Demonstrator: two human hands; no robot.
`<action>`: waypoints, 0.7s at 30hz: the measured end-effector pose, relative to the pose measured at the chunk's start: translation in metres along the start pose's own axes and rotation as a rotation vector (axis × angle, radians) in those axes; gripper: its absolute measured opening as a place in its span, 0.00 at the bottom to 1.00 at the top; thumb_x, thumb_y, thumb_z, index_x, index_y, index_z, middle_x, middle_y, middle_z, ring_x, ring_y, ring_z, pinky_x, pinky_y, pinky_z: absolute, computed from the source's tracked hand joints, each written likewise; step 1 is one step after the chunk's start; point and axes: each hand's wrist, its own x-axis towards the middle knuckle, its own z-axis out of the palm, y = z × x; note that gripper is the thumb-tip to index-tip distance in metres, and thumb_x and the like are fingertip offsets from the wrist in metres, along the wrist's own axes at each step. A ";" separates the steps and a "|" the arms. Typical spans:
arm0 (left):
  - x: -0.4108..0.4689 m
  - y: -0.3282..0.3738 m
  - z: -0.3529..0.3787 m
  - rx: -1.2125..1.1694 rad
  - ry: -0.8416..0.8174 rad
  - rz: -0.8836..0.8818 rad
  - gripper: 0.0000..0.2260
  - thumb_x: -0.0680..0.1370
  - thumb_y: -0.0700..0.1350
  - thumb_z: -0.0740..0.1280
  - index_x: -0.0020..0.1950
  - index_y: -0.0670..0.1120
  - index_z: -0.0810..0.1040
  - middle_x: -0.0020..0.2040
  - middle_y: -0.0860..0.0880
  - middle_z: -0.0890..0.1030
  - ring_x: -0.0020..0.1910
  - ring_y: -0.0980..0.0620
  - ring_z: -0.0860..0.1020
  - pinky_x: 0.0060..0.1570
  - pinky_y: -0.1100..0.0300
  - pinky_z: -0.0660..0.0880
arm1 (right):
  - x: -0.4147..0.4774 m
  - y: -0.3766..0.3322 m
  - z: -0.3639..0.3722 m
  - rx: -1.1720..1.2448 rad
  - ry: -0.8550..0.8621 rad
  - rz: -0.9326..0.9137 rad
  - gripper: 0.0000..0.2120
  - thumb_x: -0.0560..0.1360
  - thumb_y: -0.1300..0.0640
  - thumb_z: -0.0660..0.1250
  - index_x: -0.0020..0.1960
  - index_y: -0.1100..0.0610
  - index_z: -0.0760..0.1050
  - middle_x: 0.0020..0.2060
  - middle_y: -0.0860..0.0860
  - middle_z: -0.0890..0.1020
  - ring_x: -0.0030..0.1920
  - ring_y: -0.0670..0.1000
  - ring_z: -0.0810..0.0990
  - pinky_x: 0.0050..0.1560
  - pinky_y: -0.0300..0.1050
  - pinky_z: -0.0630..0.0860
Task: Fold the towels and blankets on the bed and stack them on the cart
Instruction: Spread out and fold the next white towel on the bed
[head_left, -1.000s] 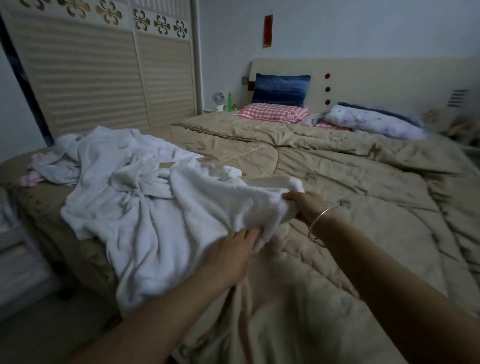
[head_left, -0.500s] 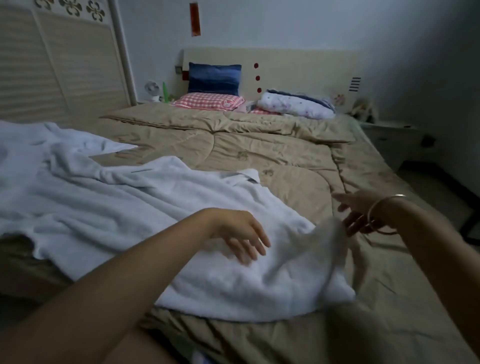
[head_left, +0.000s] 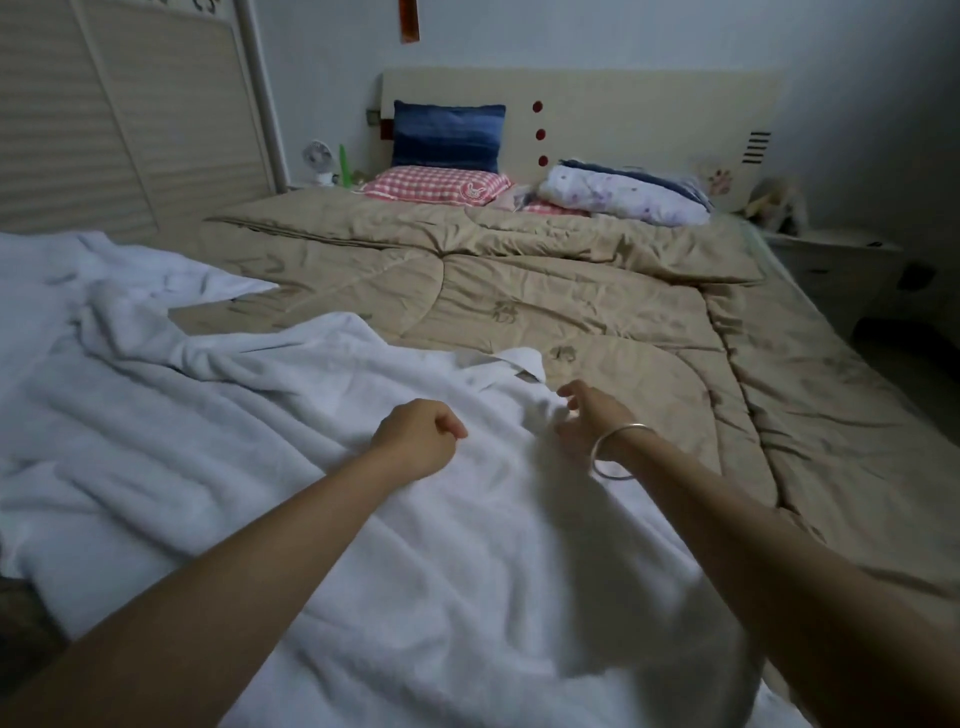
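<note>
A large white towel (head_left: 322, 467) lies spread and creased over the near part of the bed, on the beige quilt (head_left: 571, 291). More white towel fabric (head_left: 104, 275) is bunched at the left. My left hand (head_left: 415, 441) is curled into a fist on the middle of the towel; no fabric shows inside it. My right hand (head_left: 584, 415), with a silver bangle on the wrist, hovers with loosely spread fingers by the towel's far edge, just short of a turned-up corner (head_left: 522, 361). The cart is out of view.
Pillows lie at the headboard: a blue one (head_left: 448, 136), a pink checked one (head_left: 436, 184) and a white flowered one (head_left: 623, 193). A slatted wardrobe (head_left: 130, 130) stands on the left. A white nightstand (head_left: 831, 260) is at the right, with dark floor beside the bed.
The towel was pulled out of the heap and laid flat towards me. My left hand went from open to a fist. My right hand let go and moved left to the far edge.
</note>
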 end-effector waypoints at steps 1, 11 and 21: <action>0.008 -0.003 0.000 0.032 0.017 -0.005 0.11 0.76 0.42 0.63 0.41 0.55 0.80 0.50 0.57 0.81 0.51 0.53 0.79 0.55 0.56 0.77 | 0.013 -0.003 0.007 0.045 -0.006 0.017 0.26 0.73 0.53 0.66 0.69 0.54 0.65 0.62 0.55 0.76 0.60 0.57 0.76 0.55 0.45 0.71; 0.118 -0.028 -0.002 0.139 0.221 0.025 0.12 0.77 0.40 0.61 0.59 0.50 0.75 0.61 0.51 0.76 0.57 0.49 0.76 0.56 0.56 0.73 | 0.133 -0.022 0.027 0.291 0.101 0.052 0.24 0.72 0.50 0.69 0.67 0.52 0.71 0.58 0.56 0.79 0.57 0.58 0.78 0.52 0.44 0.72; 0.225 0.003 -0.022 0.819 -0.081 -0.027 0.12 0.77 0.46 0.67 0.60 0.46 0.78 0.61 0.46 0.78 0.60 0.44 0.77 0.52 0.55 0.73 | 0.157 0.004 -0.017 0.910 0.203 0.302 0.08 0.77 0.57 0.64 0.43 0.59 0.79 0.42 0.61 0.80 0.44 0.59 0.81 0.48 0.52 0.80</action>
